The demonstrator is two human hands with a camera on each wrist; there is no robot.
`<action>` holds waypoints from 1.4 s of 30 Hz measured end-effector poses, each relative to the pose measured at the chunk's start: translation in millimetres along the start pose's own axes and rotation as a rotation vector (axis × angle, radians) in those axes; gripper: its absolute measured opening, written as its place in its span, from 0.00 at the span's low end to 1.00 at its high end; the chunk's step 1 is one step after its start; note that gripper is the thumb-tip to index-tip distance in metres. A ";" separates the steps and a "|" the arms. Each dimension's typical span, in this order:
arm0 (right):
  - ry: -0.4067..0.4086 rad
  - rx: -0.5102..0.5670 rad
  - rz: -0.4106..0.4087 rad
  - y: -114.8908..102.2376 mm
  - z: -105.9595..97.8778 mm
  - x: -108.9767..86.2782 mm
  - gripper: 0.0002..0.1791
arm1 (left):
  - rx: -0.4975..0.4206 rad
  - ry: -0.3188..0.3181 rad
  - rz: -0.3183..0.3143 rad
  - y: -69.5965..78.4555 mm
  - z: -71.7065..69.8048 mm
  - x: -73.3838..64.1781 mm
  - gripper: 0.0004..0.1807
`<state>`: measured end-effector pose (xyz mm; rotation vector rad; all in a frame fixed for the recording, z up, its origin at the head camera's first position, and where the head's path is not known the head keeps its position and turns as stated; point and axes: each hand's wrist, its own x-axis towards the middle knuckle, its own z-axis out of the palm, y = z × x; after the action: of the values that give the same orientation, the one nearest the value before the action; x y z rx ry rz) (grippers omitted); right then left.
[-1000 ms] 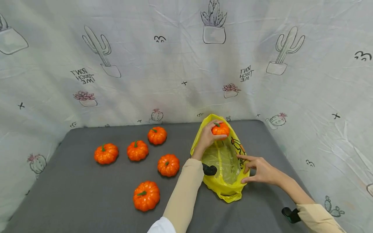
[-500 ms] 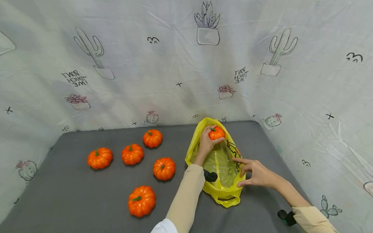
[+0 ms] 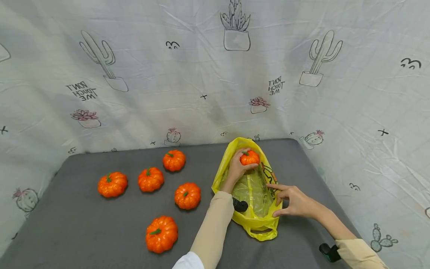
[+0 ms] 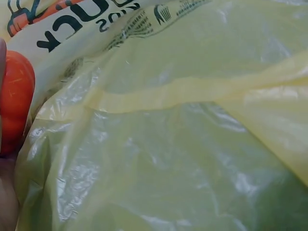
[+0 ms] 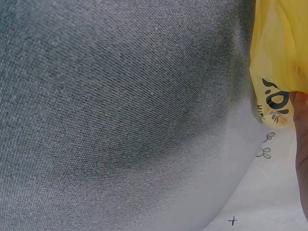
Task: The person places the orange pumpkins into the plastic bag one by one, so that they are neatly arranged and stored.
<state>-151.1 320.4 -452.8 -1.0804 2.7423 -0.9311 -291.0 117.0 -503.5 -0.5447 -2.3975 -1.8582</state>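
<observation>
Inside the opening of a yellow plastic bag [image 3: 246,221], my left hand [image 3: 236,167] grips a small orange toy pumpkin [image 3: 250,158] with a green stem. The left wrist view has the pumpkin [image 4: 18,98] at its left edge, with the bag's creased, see-through inner wall [image 4: 159,154] filling most of the rest. My right hand [image 3: 295,202] holds the bag's right rim, fingers inside and thumb near the front corner. At the right of the right wrist view, the bag's printed outside [image 5: 274,53] meets a finger [image 5: 301,130].
Several more orange pumpkins lie left of the bag on the grey tabletop [image 3: 84,224]; the nearest pumpkin [image 3: 161,234] is close to my left forearm. A white cloth [image 3: 188,74] with cactus drawings hangs behind the table and along its right side.
My left hand has lowered the pumpkin deeper into the bag. The right hand keeps its hold on the rim. The head view has shifted slightly, so the table pumpkins appear further left.
</observation>
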 end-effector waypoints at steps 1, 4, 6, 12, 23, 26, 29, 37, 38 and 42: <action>0.002 -0.001 0.001 0.2 0.2 -0.3 0.14 | 0.007 -0.010 0.005 -1.8 0.5 0.0 0.35; 0.008 0.002 0.001 0.1 0.2 -1.2 0.14 | 0.058 -0.051 0.020 -6.9 2.3 0.2 0.36; 0.012 0.002 0.003 0.2 0.0 -2.0 0.14 | 0.093 -0.081 0.029 -9.5 3.1 0.5 0.36; 0.008 0.008 0.021 0.9 0.5 -4.7 0.14 | 0.091 -0.137 0.068 -11.3 0.1 3.4 0.37; -0.010 0.015 0.043 4.6 -0.8 -5.0 0.13 | -0.045 -0.321 -0.067 -3.5 -16.4 20.4 0.39; -0.015 0.026 0.037 5.9 -0.3 -5.0 0.13 | -0.064 -0.318 -0.118 -5.2 -17.1 21.9 0.40; -0.022 0.045 0.034 6.2 0.7 -4.4 0.13 | -0.087 -0.307 -0.113 -1.0 -20.8 17.4 0.38; -0.018 0.056 0.039 6.8 1.4 -5.5 0.14 | -0.081 -0.334 -0.022 -25.5 -16.9 21.2 0.38; -0.019 0.058 0.042 7.0 1.4 -5.7 0.14 | -0.088 -0.336 -0.028 -25.7 -16.7 21.2 0.39; -0.015 0.055 0.046 7.4 1.1 -6.4 0.14 | -0.176 -0.334 -0.078 -25.5 -16.5 20.7 0.38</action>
<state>-150.4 328.1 -458.8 -1.0064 2.7004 -0.9827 -321.1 101.0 -517.2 -0.8490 -2.4934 -2.1805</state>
